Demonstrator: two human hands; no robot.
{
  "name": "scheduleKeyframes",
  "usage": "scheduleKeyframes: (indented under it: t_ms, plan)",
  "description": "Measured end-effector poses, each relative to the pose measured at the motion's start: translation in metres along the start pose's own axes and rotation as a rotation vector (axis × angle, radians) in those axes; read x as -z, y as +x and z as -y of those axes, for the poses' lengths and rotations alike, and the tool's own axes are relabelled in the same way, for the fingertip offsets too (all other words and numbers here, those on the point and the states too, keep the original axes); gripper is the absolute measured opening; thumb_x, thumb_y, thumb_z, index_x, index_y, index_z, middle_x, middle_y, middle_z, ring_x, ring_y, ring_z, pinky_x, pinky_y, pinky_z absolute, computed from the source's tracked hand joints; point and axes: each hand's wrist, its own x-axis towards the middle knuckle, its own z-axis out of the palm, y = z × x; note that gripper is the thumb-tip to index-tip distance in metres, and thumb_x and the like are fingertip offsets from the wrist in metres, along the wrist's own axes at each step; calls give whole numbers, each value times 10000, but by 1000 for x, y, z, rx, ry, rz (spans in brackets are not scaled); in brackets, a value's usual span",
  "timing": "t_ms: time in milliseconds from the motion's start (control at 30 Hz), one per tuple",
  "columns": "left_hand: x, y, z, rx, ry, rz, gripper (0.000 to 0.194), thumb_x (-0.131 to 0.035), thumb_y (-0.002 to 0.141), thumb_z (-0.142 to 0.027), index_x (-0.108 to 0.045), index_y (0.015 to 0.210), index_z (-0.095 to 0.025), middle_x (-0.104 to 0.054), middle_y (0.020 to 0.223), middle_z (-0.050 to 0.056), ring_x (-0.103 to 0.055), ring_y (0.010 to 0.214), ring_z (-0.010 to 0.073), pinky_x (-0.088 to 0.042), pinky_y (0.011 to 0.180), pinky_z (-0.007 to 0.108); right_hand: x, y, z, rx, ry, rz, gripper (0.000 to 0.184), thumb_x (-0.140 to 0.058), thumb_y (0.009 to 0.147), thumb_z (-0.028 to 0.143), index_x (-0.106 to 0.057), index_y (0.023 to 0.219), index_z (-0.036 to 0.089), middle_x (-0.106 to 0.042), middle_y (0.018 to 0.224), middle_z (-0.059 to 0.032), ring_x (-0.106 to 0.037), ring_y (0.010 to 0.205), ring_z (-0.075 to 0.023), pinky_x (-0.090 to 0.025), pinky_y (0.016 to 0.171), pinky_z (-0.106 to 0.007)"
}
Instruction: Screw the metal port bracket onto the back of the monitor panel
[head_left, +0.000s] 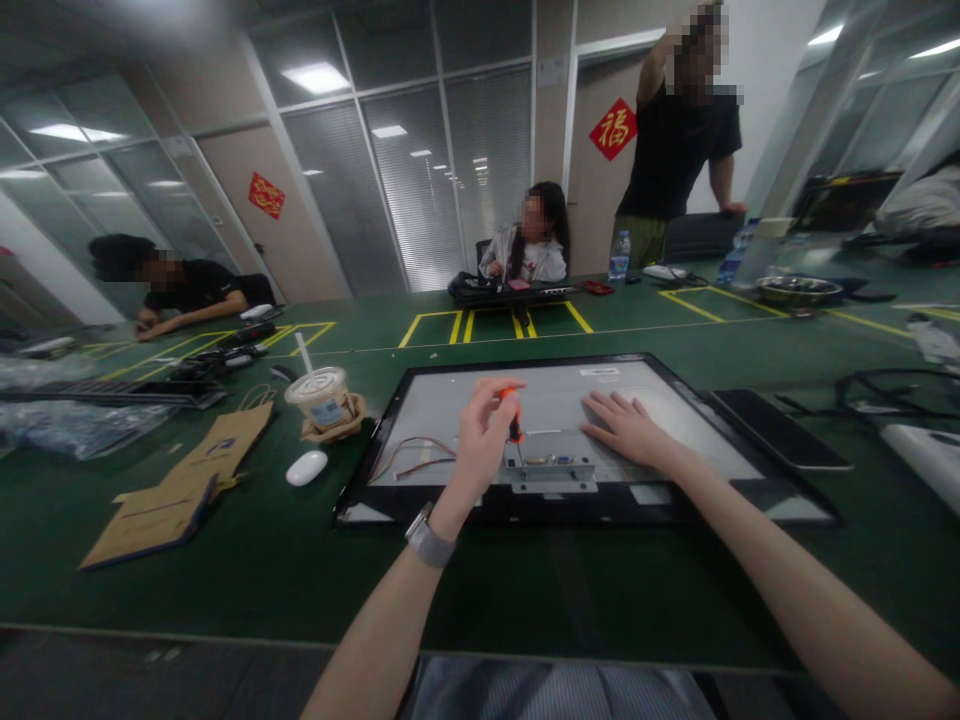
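Observation:
A flat monitor panel (420, 400) lies back side up on the green table, its silver back framed in black. My left hand (484, 430), with a watch on its wrist, grips an orange and black screwdriver (515, 420). The screwdriver stands nearly upright, its tip down at a metal bracket (559, 475) with video ports near the panel's front edge. My right hand (626, 430) rests flat on the silver back, fingers spread, holding nothing. Thin cables (424, 458) lie on the panel left of the bracket.
Left of the panel are a drink cup (319, 395) with a straw, a white mouse (307, 468) and a brown paper bag (180, 495). A dark flat device (780, 428) lies to the right. Several people are around the table's far side.

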Motion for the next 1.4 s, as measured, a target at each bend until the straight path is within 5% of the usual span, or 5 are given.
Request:
scheduleKeyframes:
  t_ms: [667,867,1067,1233,1400]
  plan:
    - [-2,-3,-2,35,19,34,282,-425,1038,-353,-644,1138,-207,-656,964,61,-614,855,167,-518,821,304,-4,1,-3,8,21,-12,754,-202,978,653,-395,1572,230,-352,1645,-123,-305,1485,-415,-247,1169,-650]
    - [-1,-1,1,-36,113,19,153,-679,904,-318,-708,1015,-217,-591,983,43,-576,841,151,-500,784,277,-2,2,-3,5,22,-14,725,-253,980,645,-422,1557,240,-360,1643,-120,-312,1482,-413,-261,1165,-639]
    - [-3,-4,-2,37,-9,51,232,-430,1034,-302,-607,1153,-210,-654,1001,66,-626,858,164,-526,806,312,-2,1,-2,-3,14,0,759,-216,984,655,-403,1569,210,-341,1650,-123,-307,1487,-407,-247,1179,-623]
    - [-2,-4,1,-48,123,-4,137,-695,886,-290,-658,989,-208,-583,1007,43,-586,870,153,-498,824,288,-3,1,-1,-4,14,-7,752,-224,982,646,-404,1568,212,-346,1648,-123,-308,1484,-413,-256,1172,-631]
    - [-4,-5,3,30,35,-69,155,-593,958,-291,-568,1084,-205,-613,971,30,-608,835,141,-506,783,277,-1,1,-1,3,20,-8,745,-220,980,642,-413,1563,219,-365,1639,-124,-316,1482,-409,-251,1173,-636]
